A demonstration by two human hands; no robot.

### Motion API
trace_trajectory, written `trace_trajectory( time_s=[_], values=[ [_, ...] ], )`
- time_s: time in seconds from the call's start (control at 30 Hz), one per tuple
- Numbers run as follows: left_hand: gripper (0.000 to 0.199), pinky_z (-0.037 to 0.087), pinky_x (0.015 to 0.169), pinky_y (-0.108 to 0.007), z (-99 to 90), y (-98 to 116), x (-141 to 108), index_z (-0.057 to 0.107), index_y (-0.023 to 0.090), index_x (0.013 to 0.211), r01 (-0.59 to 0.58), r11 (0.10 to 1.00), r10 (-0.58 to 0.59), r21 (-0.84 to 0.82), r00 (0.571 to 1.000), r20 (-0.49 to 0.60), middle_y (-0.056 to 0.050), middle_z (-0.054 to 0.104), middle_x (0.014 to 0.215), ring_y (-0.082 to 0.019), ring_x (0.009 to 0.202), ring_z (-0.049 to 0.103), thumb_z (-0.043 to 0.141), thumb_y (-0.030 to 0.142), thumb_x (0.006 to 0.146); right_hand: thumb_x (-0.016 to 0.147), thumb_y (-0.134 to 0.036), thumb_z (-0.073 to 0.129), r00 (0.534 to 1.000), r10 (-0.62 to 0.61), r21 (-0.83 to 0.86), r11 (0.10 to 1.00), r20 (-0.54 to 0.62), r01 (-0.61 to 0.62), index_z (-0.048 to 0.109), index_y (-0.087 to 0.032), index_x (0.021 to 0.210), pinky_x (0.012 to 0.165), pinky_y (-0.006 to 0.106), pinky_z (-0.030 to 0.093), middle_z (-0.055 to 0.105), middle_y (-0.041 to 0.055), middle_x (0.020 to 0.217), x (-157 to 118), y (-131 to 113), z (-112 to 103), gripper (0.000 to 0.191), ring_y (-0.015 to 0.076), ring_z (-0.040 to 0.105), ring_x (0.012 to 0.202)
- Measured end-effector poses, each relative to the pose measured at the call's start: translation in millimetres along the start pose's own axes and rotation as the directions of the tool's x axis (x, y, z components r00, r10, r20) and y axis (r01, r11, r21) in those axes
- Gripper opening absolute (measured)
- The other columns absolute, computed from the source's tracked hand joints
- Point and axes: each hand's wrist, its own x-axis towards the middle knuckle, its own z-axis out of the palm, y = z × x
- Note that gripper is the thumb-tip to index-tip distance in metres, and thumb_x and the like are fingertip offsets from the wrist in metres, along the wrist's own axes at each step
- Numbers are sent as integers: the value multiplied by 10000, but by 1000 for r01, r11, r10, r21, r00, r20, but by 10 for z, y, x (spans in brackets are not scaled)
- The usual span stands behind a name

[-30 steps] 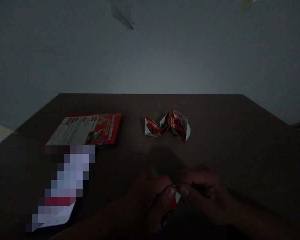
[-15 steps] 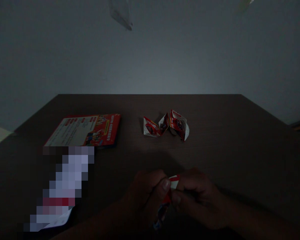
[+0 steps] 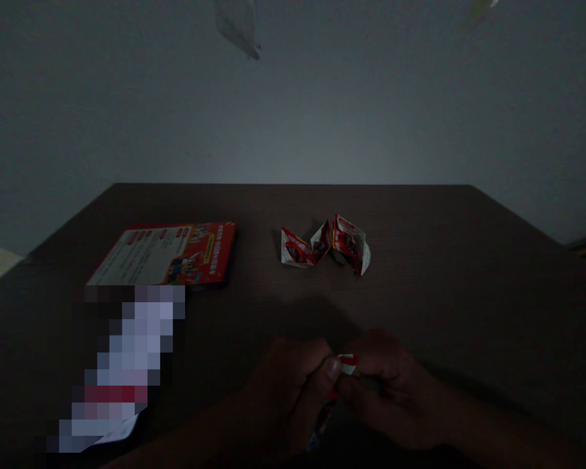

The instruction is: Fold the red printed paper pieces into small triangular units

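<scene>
Close to the table's front, my left hand (image 3: 293,384) pinches a folded strip of red and white printed paper (image 3: 348,365) between thumb and fingers. My right hand (image 3: 388,391) grips the same paper from the other side, its fingertips almost touching the left thumb. A darker printed part of the paper hangs below the left thumb, mostly in shadow. Further back on the table stand several folded red and white printed paper pieces (image 3: 349,241), creased into angular shapes; whether they are joined I cannot tell.
A red booklet or flat box (image 3: 161,254) with a white text panel lies at the left on the dark wooden table (image 3: 420,247). In front of it is a pale, blurred-out object (image 3: 127,365), perhaps a lit screen. A grey wall (image 3: 293,98) rises behind the table. The light is dim.
Both hands have shifted slightly and turned the paper. Its white and red end now lies flatter, a little lower and further right. The things on the table have stayed put.
</scene>
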Motion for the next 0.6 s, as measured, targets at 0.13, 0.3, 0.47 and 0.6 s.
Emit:
trace_trajectory(
  time_s=[0.13,0.3,0.47,0.6],
  values=[
    [323,289,462,-208,-13,-5,5,439,194,674,-27,999,27,25,1000,10,43,468,516,-89,442,464,296,275,952,879,-151,427,999,-42,-101,994,-26,39,479,-188,699,499,203,307,382,-52,553,7,-20,-11,191,71,368,471],
    [328,287,466,-209,-60,19,37,430,195,678,15,1000,-16,12,996,89,46,435,522,-87,450,451,285,291,955,906,-188,369,996,-75,-161,985,-38,68,381,-195,619,477,212,299,349,-55,505,17,-26,-29,288,73,351,434],
    [346,297,483,-211,-72,46,23,433,191,664,16,1000,-15,-13,995,101,42,447,527,-88,465,453,283,297,957,963,-304,269,995,-60,-77,996,-79,54,413,-183,553,498,211,354,424,-24,461,22,-8,-55,452,84,432,430],
    [324,320,521,-207,-42,33,-15,468,186,685,71,997,-71,10,995,75,36,493,558,-95,512,481,314,287,952,978,-366,217,984,15,76,997,-178,-1,504,-164,592,468,203,361,482,-3,489,9,33,-89,521,91,476,434]
  ],
)
